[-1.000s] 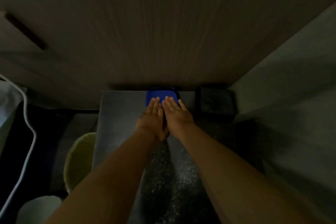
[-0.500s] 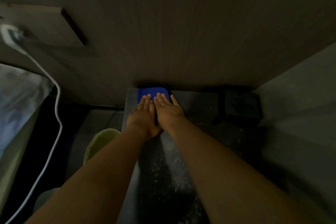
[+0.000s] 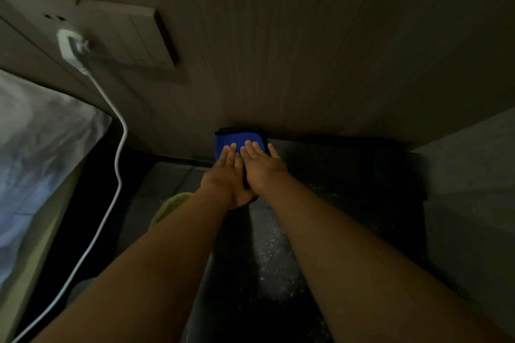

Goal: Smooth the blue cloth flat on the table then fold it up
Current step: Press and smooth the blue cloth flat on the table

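The blue cloth (image 3: 237,138) lies as a small folded square with a dark edge at the far end of the dark speckled table (image 3: 278,259), against the wooden wall. My left hand (image 3: 225,175) and my right hand (image 3: 263,166) rest side by side, palms down with fingers straight, on the near part of the cloth. Only the far strip of the cloth shows beyond my fingertips. Neither hand grips it.
A white charger (image 3: 71,46) is plugged into a wall panel at upper left, and its cable (image 3: 117,175) hangs down the left side. A pale green round object (image 3: 170,205) sits below the table's left edge. A dark box (image 3: 390,175) stands at the right.
The view has swung right to left, so the cloth and hands sit further left and the charger has come into sight. Both hands stay flat on the cloth.
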Available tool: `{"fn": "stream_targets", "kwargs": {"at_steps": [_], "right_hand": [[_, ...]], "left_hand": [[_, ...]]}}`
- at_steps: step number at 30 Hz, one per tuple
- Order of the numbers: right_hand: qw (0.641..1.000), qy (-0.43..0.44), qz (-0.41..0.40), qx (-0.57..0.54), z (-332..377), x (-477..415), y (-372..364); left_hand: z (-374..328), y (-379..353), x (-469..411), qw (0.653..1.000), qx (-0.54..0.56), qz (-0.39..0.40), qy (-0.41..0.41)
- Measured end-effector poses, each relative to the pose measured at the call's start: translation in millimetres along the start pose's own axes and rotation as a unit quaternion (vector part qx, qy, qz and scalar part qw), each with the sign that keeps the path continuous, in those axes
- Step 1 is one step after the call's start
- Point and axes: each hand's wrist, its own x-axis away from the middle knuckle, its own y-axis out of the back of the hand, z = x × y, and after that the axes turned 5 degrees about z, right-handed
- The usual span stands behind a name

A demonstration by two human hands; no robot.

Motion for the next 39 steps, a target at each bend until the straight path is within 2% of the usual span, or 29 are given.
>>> {"fn": "stream_targets", "kwargs": {"at_steps": [10,13,18,22,28,31,39], "right_hand": [[1.000,-0.013,-0.015,0.002,7,7,-4],[1.000,-0.010,-0.014,0.007,12,16,-15],[1.000,-0.006,-0.005,0.012,24,37,-41],[0.999,-0.005,0.011,0.031,32,49,-58],[0.999,-0.003,0.019,0.041,32,55,-57],[0.999,-0.009,0.021,0.046,32,55,-56],[0.999,0.008,0.018,0.036,18,56,-58]], "left_hand": [[3,-4,4,1.000,0.019,0.000,-0.005],[0,-16,12,1.000,-0.005,-0.004,-0.001],[-2,-42,31,1.000,0.014,0.019,0.004],[-10,-57,52,0.999,-0.022,0.028,-0.001],[-10,-55,53,0.998,0.024,0.050,-0.007],[-6,-55,55,0.997,0.063,0.036,-0.019],[-16,-53,55,0.999,0.039,0.027,-0.017]]}}
